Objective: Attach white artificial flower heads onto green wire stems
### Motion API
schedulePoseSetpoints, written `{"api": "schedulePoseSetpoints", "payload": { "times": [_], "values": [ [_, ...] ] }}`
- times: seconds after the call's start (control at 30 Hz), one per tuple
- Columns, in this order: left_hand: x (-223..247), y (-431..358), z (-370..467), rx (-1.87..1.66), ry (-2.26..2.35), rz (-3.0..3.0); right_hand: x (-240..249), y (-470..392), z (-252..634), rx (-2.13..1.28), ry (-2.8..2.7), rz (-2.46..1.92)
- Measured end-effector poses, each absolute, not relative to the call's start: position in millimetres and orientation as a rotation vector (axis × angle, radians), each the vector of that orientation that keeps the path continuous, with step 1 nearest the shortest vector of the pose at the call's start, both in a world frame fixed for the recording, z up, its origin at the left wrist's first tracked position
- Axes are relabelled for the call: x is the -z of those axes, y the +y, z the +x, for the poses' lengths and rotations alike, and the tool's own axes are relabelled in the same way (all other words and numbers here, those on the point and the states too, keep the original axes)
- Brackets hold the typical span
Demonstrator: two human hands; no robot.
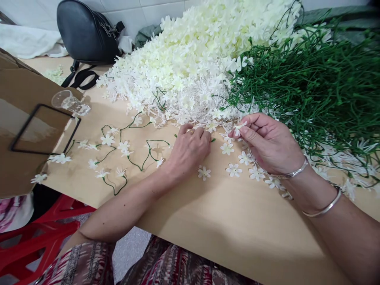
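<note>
My left hand [192, 149] is closed low over the table, its fingers curled round a green stem [213, 140] whose ends stick out on both sides. To the right, my right hand [267, 142] pinches a white flower [240, 128] between thumb and fingertips. Loose white blossoms [233, 170] lie on the table between and below the hands. Left of my left hand, several green stems [142, 166] with white flowers on them are spread out. Behind both hands rises a large heap of white flowers [190, 59], with a pile of green stems [320, 83] at its right.
A cardboard box [26, 126] with a black wire frame [44, 152] stands at the left edge of the table [225, 225]. Near it a clear plastic cup [69, 102] lies tipped over. A black bag [87, 33] rests at the back left. Red stools [38, 241] are below.
</note>
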State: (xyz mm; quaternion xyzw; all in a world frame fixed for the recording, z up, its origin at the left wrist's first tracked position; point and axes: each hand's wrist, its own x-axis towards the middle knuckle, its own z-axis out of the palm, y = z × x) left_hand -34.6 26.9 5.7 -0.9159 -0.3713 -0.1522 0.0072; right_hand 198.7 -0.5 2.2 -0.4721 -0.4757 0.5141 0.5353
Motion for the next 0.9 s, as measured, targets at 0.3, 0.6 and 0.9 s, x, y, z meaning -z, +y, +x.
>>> {"api": "schedulePoseSetpoints", "payload": {
  "times": [0.3, 0.6, 0.9],
  "values": [
    [-21, 34, -50, 0.917, -1.217, -3.022, -1, 1, 197, -1.174, -1.113, -1.122],
    [-35, 31, -43, 1.436, -1.278, -3.201, -28, -13, 184, -1.463, -1.177, -1.051],
    [-29, 29, -37, 1.477, -0.89, -3.127, -30, -17, 178, -1.462, -1.083, -0.992]
  ]
}}
